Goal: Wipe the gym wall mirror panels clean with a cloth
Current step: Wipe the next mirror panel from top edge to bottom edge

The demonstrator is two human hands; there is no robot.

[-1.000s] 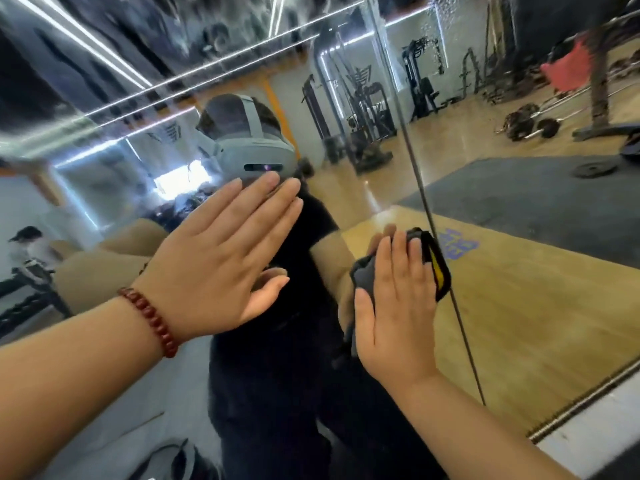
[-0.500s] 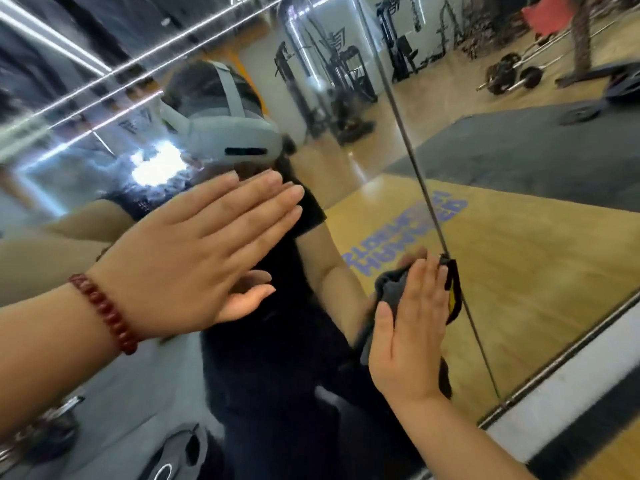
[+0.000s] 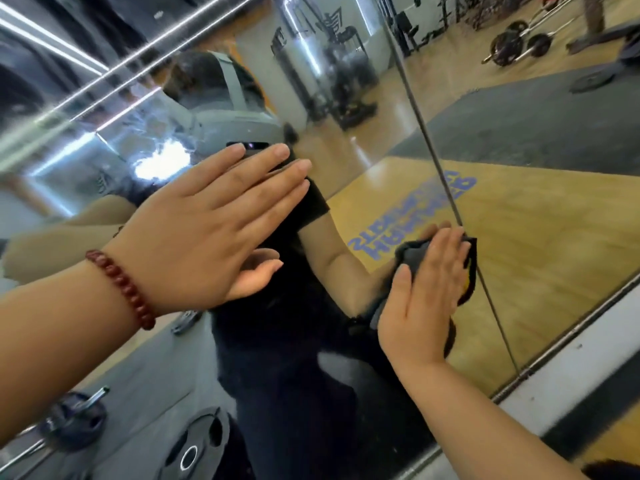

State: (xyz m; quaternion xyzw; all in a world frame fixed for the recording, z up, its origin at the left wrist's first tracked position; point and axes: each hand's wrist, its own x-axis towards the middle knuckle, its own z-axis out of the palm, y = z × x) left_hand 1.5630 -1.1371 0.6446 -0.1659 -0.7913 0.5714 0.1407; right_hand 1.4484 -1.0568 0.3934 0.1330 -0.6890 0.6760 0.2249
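At the left we see the left hand [image 3: 204,233] raised flat against the mirror [image 3: 346,143], its fingers [image 3: 263,171] straight and close together, holding nothing; a string of dark red beads [image 3: 121,289] circles the wrist. Whether the palm actually touches the glass we cannot tell. Low in the reflection lie weight plates [image 3: 194,445] on grey matting. Toward the middle, the mirror shows a dark-clothed person's reflection behind our hands. Further right, the right hand [image 3: 422,299] presses a dark grey cloth [image 3: 414,258] flat on the glass, fingers extended and together on top of it, a yellow edge of the cloth peeking out past the fingertips. The cloth sits just left of the thin seam [image 3: 446,199] between two mirror panels, low on the panel. At the far right, the mirror's metal bottom edge [image 3: 571,344] runs diagonally above a white wall strip [image 3: 588,368].
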